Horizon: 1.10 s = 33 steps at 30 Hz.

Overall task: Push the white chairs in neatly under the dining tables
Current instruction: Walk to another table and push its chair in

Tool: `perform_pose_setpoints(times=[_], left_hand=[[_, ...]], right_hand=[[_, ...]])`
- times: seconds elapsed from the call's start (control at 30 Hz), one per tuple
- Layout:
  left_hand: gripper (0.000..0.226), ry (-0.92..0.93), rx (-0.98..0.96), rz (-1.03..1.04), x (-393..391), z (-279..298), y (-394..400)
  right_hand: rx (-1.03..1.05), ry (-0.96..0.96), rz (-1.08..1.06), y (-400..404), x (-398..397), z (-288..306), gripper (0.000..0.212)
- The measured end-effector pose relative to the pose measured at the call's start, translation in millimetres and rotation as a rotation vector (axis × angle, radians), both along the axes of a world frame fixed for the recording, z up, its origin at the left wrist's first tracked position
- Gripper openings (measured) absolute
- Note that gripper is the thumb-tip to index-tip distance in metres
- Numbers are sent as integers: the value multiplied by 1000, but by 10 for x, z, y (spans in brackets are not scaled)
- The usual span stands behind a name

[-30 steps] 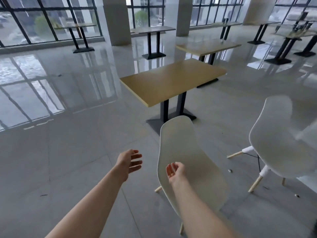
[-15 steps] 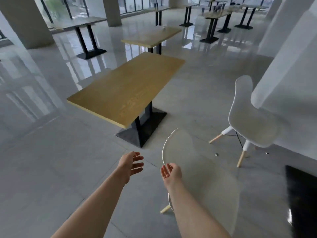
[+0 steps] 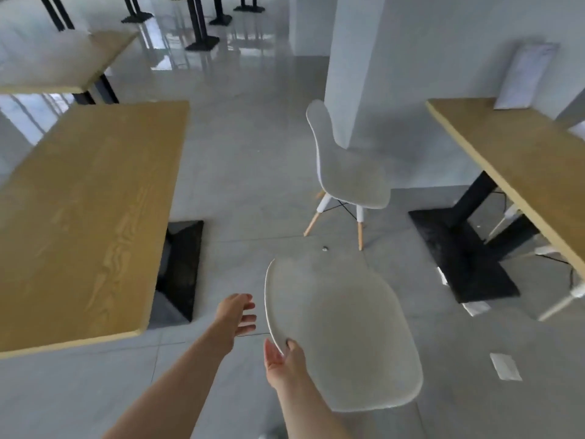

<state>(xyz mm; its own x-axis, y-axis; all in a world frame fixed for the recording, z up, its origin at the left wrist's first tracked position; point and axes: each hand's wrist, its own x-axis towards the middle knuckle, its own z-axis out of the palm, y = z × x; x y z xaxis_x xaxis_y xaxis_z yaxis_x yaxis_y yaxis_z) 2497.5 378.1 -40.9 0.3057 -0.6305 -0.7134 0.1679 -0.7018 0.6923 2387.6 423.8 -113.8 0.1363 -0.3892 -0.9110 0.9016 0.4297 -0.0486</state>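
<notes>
A white shell chair (image 3: 342,343) stands just in front of me, its backrest edge toward my hands. My right hand (image 3: 281,359) grips the left rim of that backrest, thumb hooked over the edge. To its left, my left hand (image 3: 237,315) hovers with fingers spread, close to the rim but not touching it. A wooden dining table (image 3: 88,217) on a black base is left of the chair. A second white chair (image 3: 345,172) stands farther back in the aisle, away from any table. Another wooden table (image 3: 512,160) is at the right.
A white pillar (image 3: 357,58) rises behind the second chair. The right table's black base (image 3: 459,255) sits on the floor, with another chair's legs (image 3: 563,299) beneath the tabletop. A paper scrap (image 3: 505,365) and a small bit (image 3: 325,248) lie on the grey tiles. More tables stand at the back.
The view has swung right, bringing the right table and pillar into sight. My right hand went from open beside the chair back to gripping its rim. My left hand stays open.
</notes>
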Motion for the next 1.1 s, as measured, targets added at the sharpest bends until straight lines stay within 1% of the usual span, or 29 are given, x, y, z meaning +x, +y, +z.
perform_pose_setpoints(times=[0.1, 0.17, 0.2, 0.27, 0.3, 0.37, 0.4, 0.5, 0.63, 0.73, 0.8, 0.93, 1.1], left_hand=[[11, -27, 56, -87, 54, -157, -293], [11, -28, 78, -133, 82, -267, -497], [9, -7, 99, -157, 82, -330, -609], [10, 54, 137, -217, 50, -418, -801], [11, 83, 147, -262, 27, -462, -891], [16, 136, 166, -355, -14, -543, -1079], [19, 143, 187, -407, -13, -590, -1154], [29, 156, 240, -548, -35, -714, -1421], [27, 110, 286, -669, -190, -768, -1667], [30, 145, 225, -699, -491, -718, -1876], [32, 175, 186, -718, -764, -699, -2030], [37, 219, 172, -711, -1336, -726, -2318], [33, 248, 151, -702, -1942, -769, -2717]], right_hand=[[78, -14, -278, -84, 91, -144, 29], [71, 6, -355, -123, 120, -188, 32], [95, 34, -395, -126, 111, -225, 30], [156, 92, -452, -146, 110, -284, 19], [164, 97, -456, -158, 117, -241, 18], [142, 15, -516, -242, 153, -265, 23], [176, 49, -510, -251, 175, -295, 24], [140, 102, -612, -354, 203, -325, 28], [149, 94, -658, -432, 124, -209, 26], [156, 120, -674, -625, -147, -63, 24], [121, 152, -716, -791, -382, -16, 23], [127, 198, -819, -1127, -1006, -26, 26], [118, 226, -806, -1558, -1654, -5, 27]])
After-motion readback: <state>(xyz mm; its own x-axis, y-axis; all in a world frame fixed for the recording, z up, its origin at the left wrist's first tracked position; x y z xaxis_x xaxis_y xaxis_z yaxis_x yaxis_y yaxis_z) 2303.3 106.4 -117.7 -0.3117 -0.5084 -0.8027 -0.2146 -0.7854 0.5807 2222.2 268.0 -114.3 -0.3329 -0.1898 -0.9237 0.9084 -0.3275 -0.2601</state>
